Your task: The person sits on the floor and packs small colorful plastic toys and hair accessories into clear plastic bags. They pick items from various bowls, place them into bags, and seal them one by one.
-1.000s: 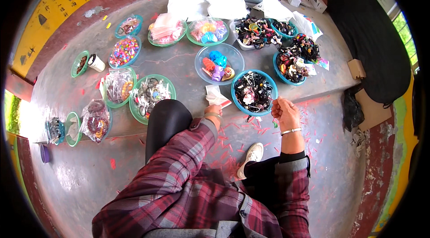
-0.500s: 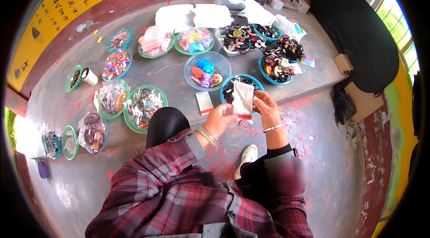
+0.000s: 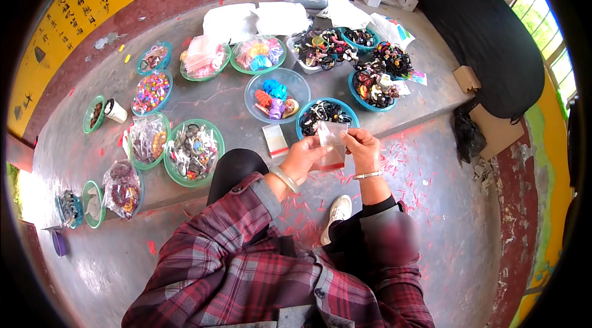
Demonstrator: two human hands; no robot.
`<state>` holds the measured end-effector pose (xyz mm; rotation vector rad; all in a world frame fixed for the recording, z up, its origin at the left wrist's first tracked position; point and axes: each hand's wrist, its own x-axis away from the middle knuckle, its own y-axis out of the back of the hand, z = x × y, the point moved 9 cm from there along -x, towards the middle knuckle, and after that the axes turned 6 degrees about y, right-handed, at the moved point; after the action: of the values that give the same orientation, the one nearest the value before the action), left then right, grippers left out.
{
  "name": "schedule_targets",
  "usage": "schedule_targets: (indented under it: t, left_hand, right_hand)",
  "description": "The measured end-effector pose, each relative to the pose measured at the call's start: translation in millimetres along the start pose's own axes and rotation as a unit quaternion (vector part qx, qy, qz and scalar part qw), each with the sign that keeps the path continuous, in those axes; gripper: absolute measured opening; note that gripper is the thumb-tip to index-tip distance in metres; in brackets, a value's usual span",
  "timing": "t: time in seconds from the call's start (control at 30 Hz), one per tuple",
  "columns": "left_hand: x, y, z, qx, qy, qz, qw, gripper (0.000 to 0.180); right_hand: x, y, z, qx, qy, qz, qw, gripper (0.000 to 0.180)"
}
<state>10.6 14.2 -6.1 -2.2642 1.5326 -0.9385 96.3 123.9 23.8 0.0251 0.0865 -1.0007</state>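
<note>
Between my two hands is a small clear plastic bag (image 3: 333,138) with a red strip along its lower edge. My left hand (image 3: 303,159) pinches its left side, and the fingers of my right hand (image 3: 362,148) grip its upper right edge. Whether anything lies inside the bag I cannot tell. Just beyond it stands a blue basin (image 3: 354,119) of black and white hair ties (image 3: 317,117), partly covered by the bag. Left of that basin, a flat packet with a red edge (image 3: 275,141) rests on the grey ledge.
A clear bowl of colourful scrunchies (image 3: 276,101) sits beyond the packet. Green basins, one with mixed hair ties (image 3: 192,150), stand to the left, beside a bowl of bright beads (image 3: 152,90). At the right are heaped blue basins (image 3: 374,87). Red scraps (image 3: 401,170) litter the floor.
The bag has come down slightly and looks more crumpled at its top. My left hand has shifted up along its side, and my right hand is slightly lower. The whole view has shifted a little.
</note>
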Motion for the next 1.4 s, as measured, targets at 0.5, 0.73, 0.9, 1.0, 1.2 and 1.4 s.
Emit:
schedule_targets:
  t: [0.5, 0.73, 0.9, 1.0, 1.2, 1.4]
  left_hand:
    - [-4, -2, -2, 0.092, 0.013, 0.097, 0.991, 0.021]
    - [-7, 16, -1, 0.059, 0.009, 0.011, 0.998, 0.018]
    - [-5, 17, -3, 0.058, -0.007, -0.009, 0.998, 0.016]
    - [-6, 19, -1, 0.046, -0.009, -0.017, 0.999, 0.016]
    - [-9, 20, 3, 0.053, -0.011, -0.016, 0.998, 0.016]
    - [-8, 19, 4, 0.131, -0.001, 0.005, 0.991, 0.02]
  right_hand:
    - [3, -16, -37, -0.279, -0.195, 0.096, 0.935, 0.007]
    - [-1, -12, -13, -0.026, -0.097, 0.074, 0.992, 0.012]
    - [-5, -12, -10, 0.038, -0.023, 0.055, 0.997, 0.013]
    - [-4, -11, -9, 0.046, -0.02, 0.049, 0.998, 0.012]
    - [-2, -10, -8, 0.012, -0.019, 0.035, 0.999, 0.013]
    - [-2, -6, -4, 0.077, 0.033, 0.029, 0.996, 0.014]
